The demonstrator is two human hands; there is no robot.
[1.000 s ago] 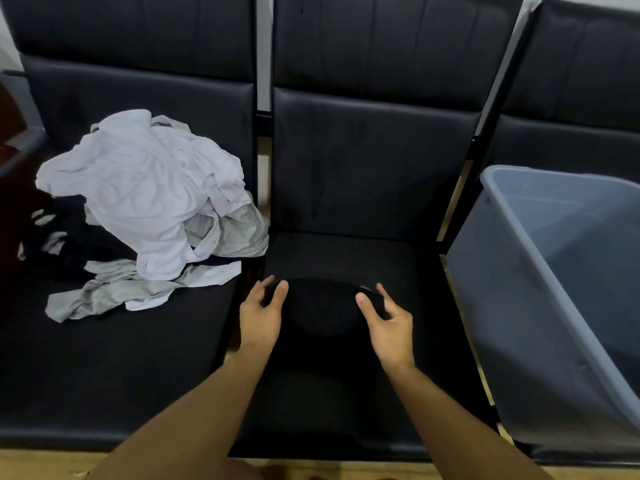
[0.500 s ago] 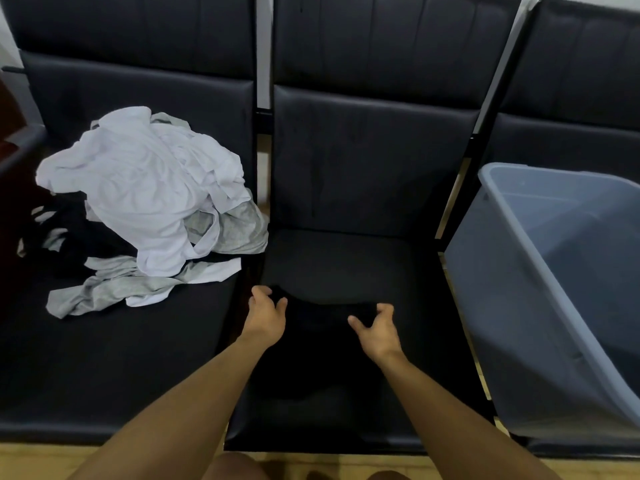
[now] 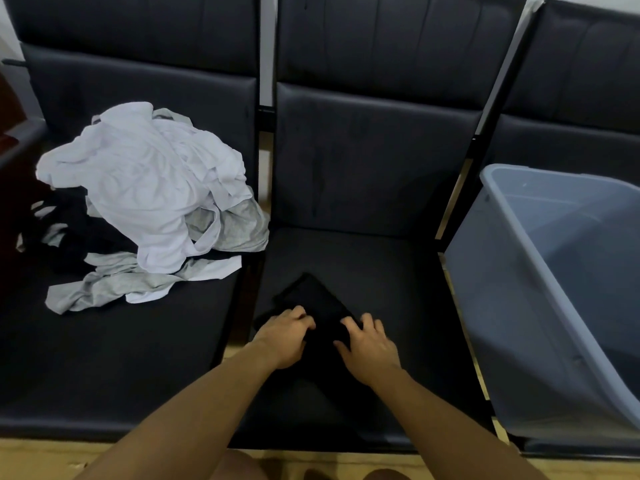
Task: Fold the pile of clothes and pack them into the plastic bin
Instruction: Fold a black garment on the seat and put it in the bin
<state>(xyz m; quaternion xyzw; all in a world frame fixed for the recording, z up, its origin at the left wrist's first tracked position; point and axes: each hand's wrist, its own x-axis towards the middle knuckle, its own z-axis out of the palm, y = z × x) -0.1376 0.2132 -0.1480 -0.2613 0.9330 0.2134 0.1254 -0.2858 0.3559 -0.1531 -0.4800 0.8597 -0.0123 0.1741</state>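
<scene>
both hands, left hand (image 3: 282, 336) + right hand (image 3: 369, 346), on black garment (image 3: 311, 299) | clothes pile (image 3: 152, 202) on left seat | plastic bin (image 3: 554, 271) at right

I see the seat cushion (image 3: 398, 278) covered in dark, smooth stuff like leather, with a soft dull shine. The black garment (image 3: 311, 296) on it is matt cloth. The pile of clothes (image 3: 149, 188) is thin white and gray cloth, soft and crinkly. The plastic bin (image 3: 519, 306) is smooth, cloudy gray-blue plastic I can partly see through. The floor (image 3: 41, 459) looks like pale wood.
</scene>
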